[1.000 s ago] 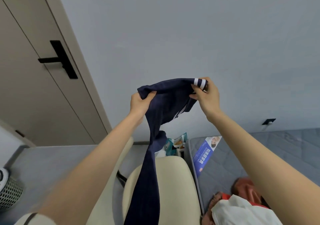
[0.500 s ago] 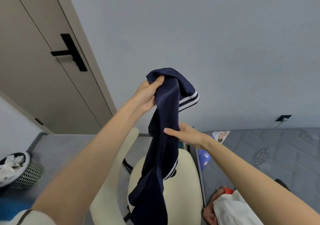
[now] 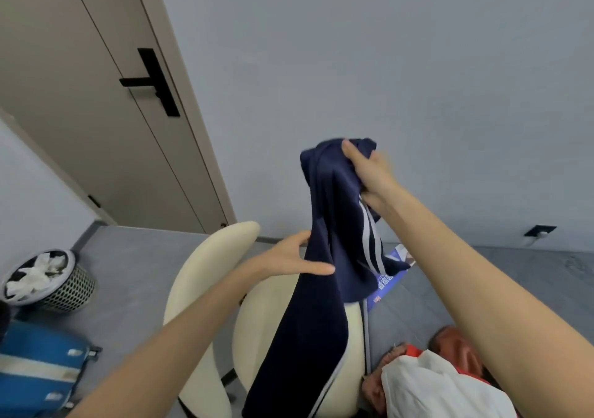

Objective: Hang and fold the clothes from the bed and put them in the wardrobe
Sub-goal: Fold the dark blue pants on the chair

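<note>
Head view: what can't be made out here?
Navy garment: bunched, lower end cut by bottom edge; type unclear.
Left hand: fingers behind the fabric; grip unclear.
White garment: cut by bottom edge and right forearm.
Blue leaflet: print too small, partly behind the fabric.
Wardrobe: out of frame.
</note>
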`<move>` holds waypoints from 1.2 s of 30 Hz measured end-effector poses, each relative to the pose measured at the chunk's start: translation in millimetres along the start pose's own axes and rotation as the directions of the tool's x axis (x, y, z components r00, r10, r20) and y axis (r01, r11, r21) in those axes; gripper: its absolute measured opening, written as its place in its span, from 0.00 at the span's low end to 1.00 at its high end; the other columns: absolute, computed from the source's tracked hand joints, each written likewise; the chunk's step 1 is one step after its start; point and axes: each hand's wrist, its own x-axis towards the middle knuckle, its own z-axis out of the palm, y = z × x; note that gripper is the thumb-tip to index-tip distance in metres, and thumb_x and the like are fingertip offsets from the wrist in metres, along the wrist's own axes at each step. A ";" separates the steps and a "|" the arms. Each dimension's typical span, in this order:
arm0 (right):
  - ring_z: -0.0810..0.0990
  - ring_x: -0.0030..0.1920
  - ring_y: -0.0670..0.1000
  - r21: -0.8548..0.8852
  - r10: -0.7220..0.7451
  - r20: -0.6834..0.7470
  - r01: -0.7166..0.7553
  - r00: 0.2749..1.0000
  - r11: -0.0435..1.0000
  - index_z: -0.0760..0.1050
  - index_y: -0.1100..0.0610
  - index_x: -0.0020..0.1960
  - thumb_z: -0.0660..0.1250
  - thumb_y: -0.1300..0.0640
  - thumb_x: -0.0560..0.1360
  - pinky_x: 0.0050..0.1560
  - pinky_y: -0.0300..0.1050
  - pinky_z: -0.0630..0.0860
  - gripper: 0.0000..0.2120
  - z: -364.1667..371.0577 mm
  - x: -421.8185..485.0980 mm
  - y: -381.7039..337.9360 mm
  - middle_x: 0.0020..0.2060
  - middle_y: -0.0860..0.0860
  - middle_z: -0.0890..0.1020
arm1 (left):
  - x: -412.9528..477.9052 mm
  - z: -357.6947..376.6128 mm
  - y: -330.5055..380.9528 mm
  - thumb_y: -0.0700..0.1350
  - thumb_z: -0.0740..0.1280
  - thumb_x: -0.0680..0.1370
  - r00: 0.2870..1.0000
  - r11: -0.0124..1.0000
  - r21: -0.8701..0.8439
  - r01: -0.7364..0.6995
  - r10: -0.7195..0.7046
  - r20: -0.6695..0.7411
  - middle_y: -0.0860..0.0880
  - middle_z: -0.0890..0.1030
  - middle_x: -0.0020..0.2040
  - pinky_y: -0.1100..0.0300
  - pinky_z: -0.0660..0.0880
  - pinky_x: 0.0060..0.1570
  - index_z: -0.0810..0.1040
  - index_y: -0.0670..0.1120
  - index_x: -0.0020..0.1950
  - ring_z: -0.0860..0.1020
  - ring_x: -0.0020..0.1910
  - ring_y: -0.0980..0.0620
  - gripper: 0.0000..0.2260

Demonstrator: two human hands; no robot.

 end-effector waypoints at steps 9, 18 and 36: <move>0.76 0.60 0.52 -0.303 0.257 0.334 -0.155 0.907 0.940 0.64 0.32 0.65 0.64 0.35 0.74 0.56 0.54 0.71 0.21 -55.0 -8.7 10.4 0.64 0.43 0.74 | 36.6 -8.3 49.1 0.45 0.59 0.83 0.923 0.787 -0.561 -0.254 0.025 -0.384 0.47 0.82 0.50 0.59 0.76 0.52 0.74 0.46 0.54 0.80 0.47 0.54 0.06; 0.67 0.71 0.54 -0.375 0.332 0.470 -0.155 0.818 0.914 0.51 0.39 0.77 0.65 0.69 0.74 0.65 0.52 0.72 0.42 -56.8 -40.3 95.6 0.75 0.50 0.63 | 27.9 -32.5 101.6 0.46 0.61 0.82 0.968 0.787 -0.581 -0.209 0.084 -0.235 0.49 0.80 0.43 0.63 0.77 0.44 0.77 0.46 0.49 0.79 0.42 0.53 0.07; 0.70 0.31 0.44 -0.297 -0.276 0.159 0.312 0.948 0.902 0.68 0.53 0.40 0.64 0.58 0.79 0.33 0.39 0.67 0.10 -9.9 -26.7 24.6 0.31 0.49 0.75 | -2.7 -98.0 63.2 0.44 0.66 0.79 0.774 0.985 0.157 -0.068 0.151 -0.615 0.47 0.72 0.60 0.65 0.71 0.56 0.70 0.49 0.69 0.73 0.56 0.52 0.18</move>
